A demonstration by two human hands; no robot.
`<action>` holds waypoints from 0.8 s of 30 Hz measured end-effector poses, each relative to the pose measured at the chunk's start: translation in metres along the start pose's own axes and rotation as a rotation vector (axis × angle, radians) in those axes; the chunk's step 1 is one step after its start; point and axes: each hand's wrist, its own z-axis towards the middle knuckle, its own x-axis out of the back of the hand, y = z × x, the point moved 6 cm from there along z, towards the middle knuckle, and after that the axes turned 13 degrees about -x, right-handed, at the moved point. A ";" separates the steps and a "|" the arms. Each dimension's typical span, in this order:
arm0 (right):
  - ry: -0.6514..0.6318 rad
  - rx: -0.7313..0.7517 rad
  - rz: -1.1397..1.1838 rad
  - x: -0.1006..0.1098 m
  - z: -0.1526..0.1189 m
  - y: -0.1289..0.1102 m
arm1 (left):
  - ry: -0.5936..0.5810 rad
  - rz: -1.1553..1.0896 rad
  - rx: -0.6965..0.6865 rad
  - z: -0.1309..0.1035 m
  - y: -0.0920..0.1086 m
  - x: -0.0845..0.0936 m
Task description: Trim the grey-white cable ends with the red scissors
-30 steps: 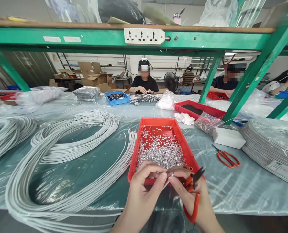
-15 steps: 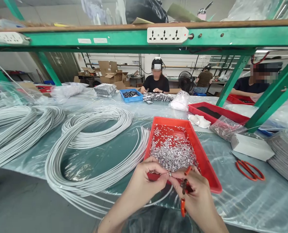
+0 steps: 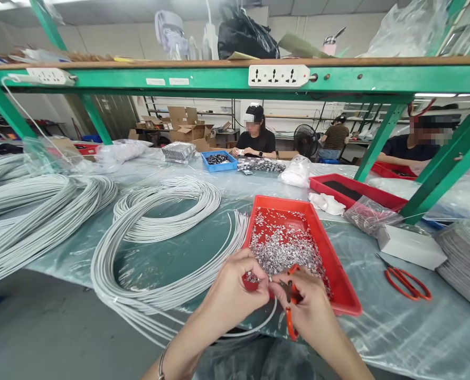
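Note:
My left hand (image 3: 238,282) is closed in a pinch at the tip of a light grey cable (image 3: 273,311). That cable bends up from below to where both hands' fingertips meet. In my right hand (image 3: 310,295) sits a pair of orange-handled pliers (image 3: 291,322), held across the palm, while the thumb and forefinger also pinch close to the cable tip. Fingers hide most of the tip and any small part on it. Just beyond the hands, a red tray (image 3: 344,287) holds a heap of small shiny metal pieces (image 3: 286,250).
Coiled grey cables (image 3: 112,274) lie left of the tray. Orange-handled scissors (image 3: 407,282) and a white box (image 3: 411,247) lie at the right. A green shelf frame (image 3: 211,79) spans overhead. Across the table a person (image 3: 256,140) works beside a blue tray (image 3: 219,161).
The view has tilted up and turned slightly left. Both hands stay together at the cable tip; the pliers have turned slightly in my right hand. The person opposite has brought their hands together.

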 end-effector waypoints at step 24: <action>-0.472 -0.199 0.605 -0.020 0.007 -0.011 | -0.210 -0.215 -0.132 0.001 0.017 0.017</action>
